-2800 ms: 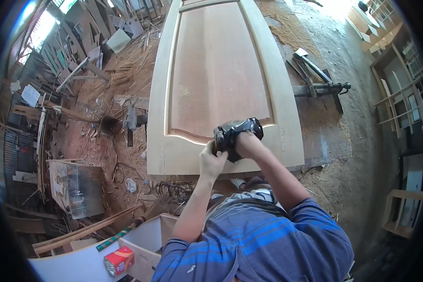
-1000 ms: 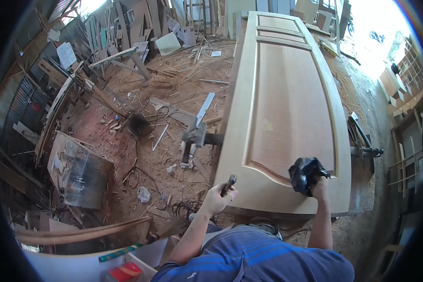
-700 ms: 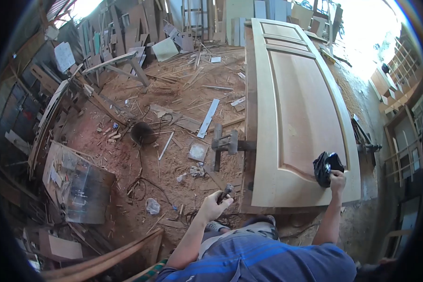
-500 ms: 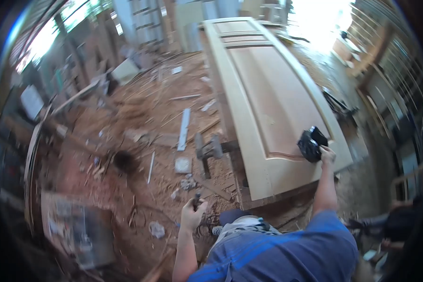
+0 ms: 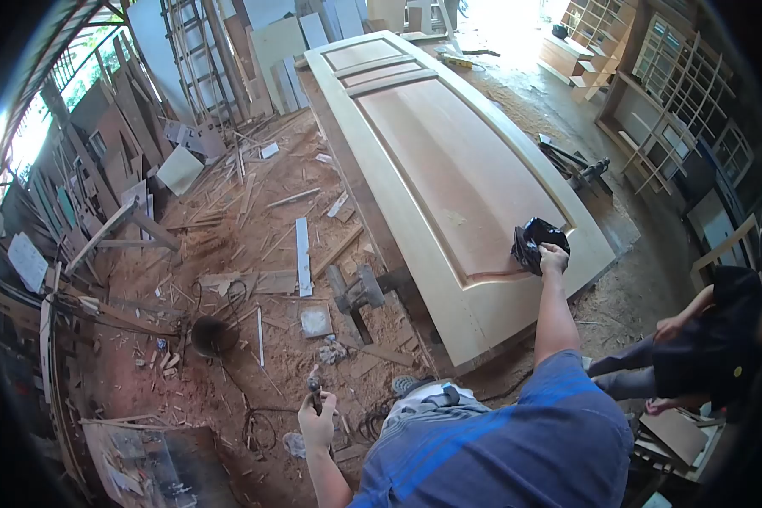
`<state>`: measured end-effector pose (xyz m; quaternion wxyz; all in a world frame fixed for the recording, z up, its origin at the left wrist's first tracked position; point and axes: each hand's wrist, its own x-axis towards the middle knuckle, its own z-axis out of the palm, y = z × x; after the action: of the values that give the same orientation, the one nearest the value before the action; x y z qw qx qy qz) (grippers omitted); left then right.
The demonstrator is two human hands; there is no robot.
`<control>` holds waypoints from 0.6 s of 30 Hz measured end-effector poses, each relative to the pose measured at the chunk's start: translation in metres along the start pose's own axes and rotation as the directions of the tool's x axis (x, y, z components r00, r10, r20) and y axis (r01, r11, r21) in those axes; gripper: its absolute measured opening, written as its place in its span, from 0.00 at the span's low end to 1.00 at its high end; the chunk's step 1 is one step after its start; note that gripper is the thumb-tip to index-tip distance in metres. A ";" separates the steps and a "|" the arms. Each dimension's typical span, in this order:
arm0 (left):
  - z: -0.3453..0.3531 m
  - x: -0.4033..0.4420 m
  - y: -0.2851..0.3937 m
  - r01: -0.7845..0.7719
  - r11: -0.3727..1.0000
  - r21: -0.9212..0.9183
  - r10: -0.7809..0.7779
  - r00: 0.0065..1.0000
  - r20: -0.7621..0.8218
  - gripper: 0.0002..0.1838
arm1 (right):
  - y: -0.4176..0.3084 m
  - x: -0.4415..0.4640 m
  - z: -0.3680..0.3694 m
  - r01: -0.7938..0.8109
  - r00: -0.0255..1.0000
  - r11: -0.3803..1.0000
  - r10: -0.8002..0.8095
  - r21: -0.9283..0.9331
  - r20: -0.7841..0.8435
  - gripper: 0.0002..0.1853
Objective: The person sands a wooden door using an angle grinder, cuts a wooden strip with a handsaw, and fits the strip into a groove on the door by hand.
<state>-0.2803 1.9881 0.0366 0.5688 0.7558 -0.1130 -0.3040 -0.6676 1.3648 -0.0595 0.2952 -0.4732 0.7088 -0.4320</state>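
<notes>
A long pale wooden door with raised panels lies flat on a support in front of me. My right hand is closed on a crumpled black plastic bag over the door's near right part, by the large panel's lower end. Whether the bag touches the wood I cannot tell. Lower left, away from the door, my left hand is wrapped round a small dark object that sticks up past the fingers; its kind is not clear.
Another person in dark clothes stands at the right. A metal clamp juts from the door's left side. Wood offcuts and a dark round pot lie on the sawdust-covered floor. Boards lean at the left, window frames at the right.
The view has turned, so the door appears further left and the person at the right shows more. My right hand has shifted round the bag's near side. Both hands keep their hold.
</notes>
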 end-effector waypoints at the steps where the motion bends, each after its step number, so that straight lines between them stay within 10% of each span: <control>1: 0.001 0.004 -0.002 -0.020 1.000 -0.001 0.020 1.000 0.005 0.10 | -0.005 0.001 0.002 0.005 1.000 1.000 -0.005 -0.011 -0.012 0.08; 18: 0.034 0.031 0.004 0.002 0.996 0.084 -0.010 0.995 0.102 0.09 | 0.021 -0.038 0.012 0.081 0.966 0.992 -0.102 -0.097 -0.237 0.10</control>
<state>-0.2755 1.9436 0.0247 0.5290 0.7629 -0.1523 -0.3389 -0.6527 1.3997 -0.0833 0.1658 -0.4616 0.7348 -0.4685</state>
